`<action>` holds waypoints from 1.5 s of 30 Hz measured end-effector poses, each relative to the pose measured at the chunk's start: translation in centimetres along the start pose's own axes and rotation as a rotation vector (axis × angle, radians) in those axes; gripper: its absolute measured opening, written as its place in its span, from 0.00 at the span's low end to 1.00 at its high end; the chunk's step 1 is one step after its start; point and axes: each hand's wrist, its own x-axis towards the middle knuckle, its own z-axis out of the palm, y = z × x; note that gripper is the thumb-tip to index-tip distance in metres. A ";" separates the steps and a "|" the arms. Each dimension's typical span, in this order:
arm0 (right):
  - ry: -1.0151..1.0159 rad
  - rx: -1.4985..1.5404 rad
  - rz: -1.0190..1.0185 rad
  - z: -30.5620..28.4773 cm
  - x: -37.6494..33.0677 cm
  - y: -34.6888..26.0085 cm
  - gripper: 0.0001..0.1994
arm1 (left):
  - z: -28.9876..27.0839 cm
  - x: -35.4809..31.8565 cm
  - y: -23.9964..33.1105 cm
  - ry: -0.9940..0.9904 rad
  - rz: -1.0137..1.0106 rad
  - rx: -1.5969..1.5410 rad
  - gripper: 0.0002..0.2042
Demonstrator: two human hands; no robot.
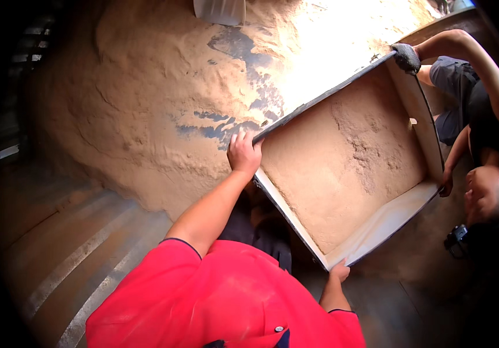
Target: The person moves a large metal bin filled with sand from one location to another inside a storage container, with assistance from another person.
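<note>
Sand fills the shallow rectangular box (348, 168) that we hold tilted over the big sand pile (162, 110) on the floor, and in this one head view the box sits between us and a co-worker on the far side. Our left hand (243, 152) is clamped over the dark upper corner of the box, fingers curled on its rim. Our right hand (339, 270) grips the near lower corner from beneath; only the knuckles show, so we cannot tell how tightly it is closed. The co-worker's gloved hand (406, 58) holds the far corner, and their other hand (447, 184) steadies the right side. We judge the carrying and tipping of the load to be the step in hand, and the next move seems to call for an even lift from all four corners. A shovel blade (220, 10) shows at the top edge.
</note>
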 end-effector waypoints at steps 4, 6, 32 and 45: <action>0.118 0.051 0.054 -1.1 -4.6 -2.7 0.32 | 3.0 6.9 1.4 -0.105 0.040 0.031 0.10; 0.136 0.057 0.068 -2.7 -6.9 -2.5 0.31 | 3.0 9.8 2.2 -0.173 0.065 0.059 0.10; 0.037 -0.046 0.370 -14.1 -5.5 -21.6 0.26 | 16.3 30.4 18.4 -0.609 0.222 0.255 0.10; 0.403 0.137 0.319 -12.4 -12.8 -26.9 0.26 | 14.4 33.0 19.7 -0.635 0.325 0.213 0.16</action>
